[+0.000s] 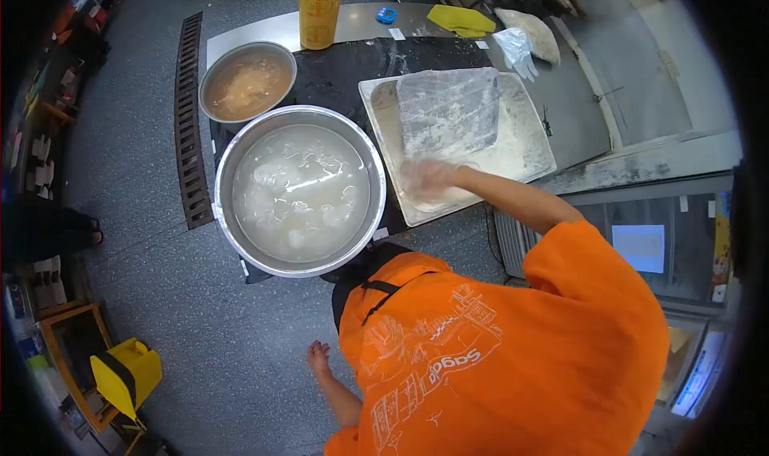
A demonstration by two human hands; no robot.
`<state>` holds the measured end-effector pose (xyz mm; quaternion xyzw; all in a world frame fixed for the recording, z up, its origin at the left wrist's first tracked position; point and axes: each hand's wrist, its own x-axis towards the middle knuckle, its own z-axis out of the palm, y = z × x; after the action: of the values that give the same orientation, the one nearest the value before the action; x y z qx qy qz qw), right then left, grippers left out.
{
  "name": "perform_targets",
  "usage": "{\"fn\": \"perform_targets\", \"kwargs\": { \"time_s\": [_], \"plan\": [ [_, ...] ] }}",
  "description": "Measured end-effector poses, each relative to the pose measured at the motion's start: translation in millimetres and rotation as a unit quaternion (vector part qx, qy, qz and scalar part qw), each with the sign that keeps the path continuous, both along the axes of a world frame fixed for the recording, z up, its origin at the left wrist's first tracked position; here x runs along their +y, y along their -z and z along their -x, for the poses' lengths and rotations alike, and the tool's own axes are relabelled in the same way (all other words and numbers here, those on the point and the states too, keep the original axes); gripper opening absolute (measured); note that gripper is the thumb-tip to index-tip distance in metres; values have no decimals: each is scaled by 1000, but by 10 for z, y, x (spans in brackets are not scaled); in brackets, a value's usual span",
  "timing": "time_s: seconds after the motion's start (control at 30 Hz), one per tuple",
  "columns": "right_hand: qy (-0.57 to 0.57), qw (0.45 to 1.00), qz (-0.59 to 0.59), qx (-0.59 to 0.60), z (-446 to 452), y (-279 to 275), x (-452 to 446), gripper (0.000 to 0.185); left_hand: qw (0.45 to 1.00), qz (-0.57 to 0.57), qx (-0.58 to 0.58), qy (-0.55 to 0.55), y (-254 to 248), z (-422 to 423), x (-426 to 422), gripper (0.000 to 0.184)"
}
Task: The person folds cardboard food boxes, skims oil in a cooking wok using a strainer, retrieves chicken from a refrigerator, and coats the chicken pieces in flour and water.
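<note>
Orange fabric (529, 336) lies nearest, right hand (430, 176) blurred over a powdery rectangular tray (533, 128).

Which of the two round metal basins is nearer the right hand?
The larger round metal basin, holding cloudy whitish liquid; the smaller round metal basin of brownish liquid sits farther from the right hand.

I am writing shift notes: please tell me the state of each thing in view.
Right hand: blurred, over tray
Left hand: lowered, apparently empty
Tray: powdery, partly covered
Grey sheet: powder-dusted
Large basin: holding cloudy liquid
Smaller bowl: holding brownish liquid
Yellow cylinder: upright
Glove: unworn
Yellow cloth: lying loose
Blue device: state unreadable
</note>
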<state>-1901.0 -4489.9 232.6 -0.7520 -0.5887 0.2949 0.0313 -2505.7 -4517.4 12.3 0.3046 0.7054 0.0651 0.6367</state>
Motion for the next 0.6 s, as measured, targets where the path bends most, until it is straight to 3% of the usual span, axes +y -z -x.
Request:
{"fn": "perform_targets", "kwargs": {
  "time_s": [0.03, 0.13, 0.23, 0.3, 0.33, 0.4, 0.43, 0.5, 0.6],
  "plan": [
    [-30, 976, 207, -58, 80, -65, 28, 40, 1000, 11, -5, -11, 35, -37, -101, 29],
    [-177, 953, 245, -1, -74, -82, 117, 50, 999, 20, -12, -24, -115, -221, -343, 29],
    [-182, 963, 178, 86, -284, 18, 30, 63, 999, -31, -20, 8, -71, -378, -480, 29],
    [-147, 934, 325, 19, -293, -128, 74, 59, 996, -73, -26, 36, -96, -498, -588, 30],
    [-151, 934, 322, 20, -257, 21, -38, 59, 996, -50, -76, 16, -119, -550, -640, 30],
    [-111, 993, 2, 31, -103, 428, -347, 68, 992, -31, -122, -7, -142, -716, -706, 30],
    [-111, 993, -1, 36, -76, 397, -312, 68, 994, -2, -107, -23, -118, -764, -727, 30],
    [-22, 980, 162, 112, -26, 317, -188, 75, 994, 40, -88, -51, -95, -845, -752, 30],
    [-58, 973, 210, 81, -122, 216, -158, 74, 993, 34, -98, -58, -159, -939, -744, 30]
  ]
}}
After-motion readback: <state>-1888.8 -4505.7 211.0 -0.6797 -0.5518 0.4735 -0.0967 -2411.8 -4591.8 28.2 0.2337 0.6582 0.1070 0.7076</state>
